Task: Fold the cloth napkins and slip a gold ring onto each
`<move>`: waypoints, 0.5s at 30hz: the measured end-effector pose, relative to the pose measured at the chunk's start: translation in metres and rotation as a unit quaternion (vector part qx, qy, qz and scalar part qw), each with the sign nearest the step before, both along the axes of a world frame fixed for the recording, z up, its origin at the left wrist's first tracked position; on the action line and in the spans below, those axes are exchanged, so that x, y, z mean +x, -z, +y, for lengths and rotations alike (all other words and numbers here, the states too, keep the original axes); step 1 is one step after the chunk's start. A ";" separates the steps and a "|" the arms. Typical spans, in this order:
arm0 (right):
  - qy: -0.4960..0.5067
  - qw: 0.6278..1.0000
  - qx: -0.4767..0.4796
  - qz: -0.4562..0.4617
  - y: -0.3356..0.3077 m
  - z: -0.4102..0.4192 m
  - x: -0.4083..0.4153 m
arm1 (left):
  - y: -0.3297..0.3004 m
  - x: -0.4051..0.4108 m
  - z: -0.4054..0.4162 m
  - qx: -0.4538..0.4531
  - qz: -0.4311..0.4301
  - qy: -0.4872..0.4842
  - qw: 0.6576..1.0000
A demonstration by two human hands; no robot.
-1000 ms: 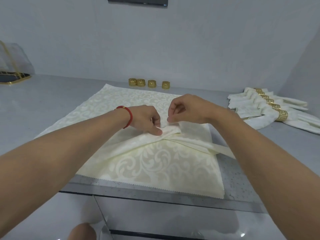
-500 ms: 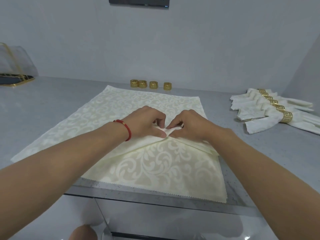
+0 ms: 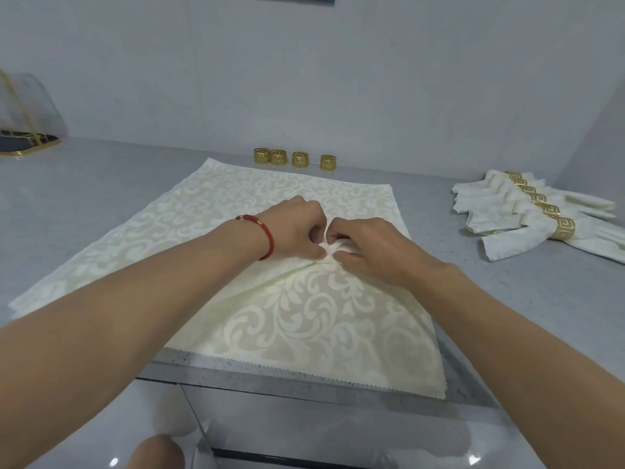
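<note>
- head view, centre of the frame: the left hand (image 3: 297,228) and right hand (image 3: 368,245) meet knuckle to knuckle, fingers (image 3: 333,231) of both closed in a pinch on a gathered fold of the cream napkin (image 3: 304,316).
- the napkin lies spread on the grey worktop (image 3: 101,184), running from mid-frame to its near edge.
- it looks soft, light and limp; it likely holds pleats only while pinched, so the gathered middle is the place to grip.
- upper centre: four loose gold rings (image 3: 299,159) stand in a row; they look rigid and small.
- right edge: finished napkins (image 3: 500,214) lie stacked, each ringed.
</note>
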State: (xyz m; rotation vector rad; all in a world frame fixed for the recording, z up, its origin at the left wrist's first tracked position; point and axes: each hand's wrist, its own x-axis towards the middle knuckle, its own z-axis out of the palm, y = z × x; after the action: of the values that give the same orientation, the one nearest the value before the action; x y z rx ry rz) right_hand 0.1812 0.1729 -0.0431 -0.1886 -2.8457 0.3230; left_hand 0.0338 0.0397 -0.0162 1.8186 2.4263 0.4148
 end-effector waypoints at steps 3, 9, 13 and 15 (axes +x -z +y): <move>-0.015 1.000 0.005 0.018 -0.001 0.001 -0.001 | 0.002 0.003 0.002 0.001 0.038 -0.013 0.999; 0.004 0.997 -0.074 -0.021 -0.016 0.009 -0.012 | 0.000 0.012 0.009 -0.011 0.051 -0.016 0.999; 0.013 0.992 -0.121 -0.025 -0.022 0.014 -0.013 | -0.002 0.018 0.012 -0.021 0.070 -0.001 0.997; 0.006 0.991 -0.130 -0.024 -0.024 0.016 -0.011 | -0.003 0.022 0.015 -0.018 0.088 0.014 0.996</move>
State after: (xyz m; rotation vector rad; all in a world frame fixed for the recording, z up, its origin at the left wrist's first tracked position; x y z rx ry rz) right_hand 0.1701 0.1887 -0.0186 -0.2685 -2.8405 0.6947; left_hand 0.0556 0.0548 -0.0129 1.9489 2.4974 0.2139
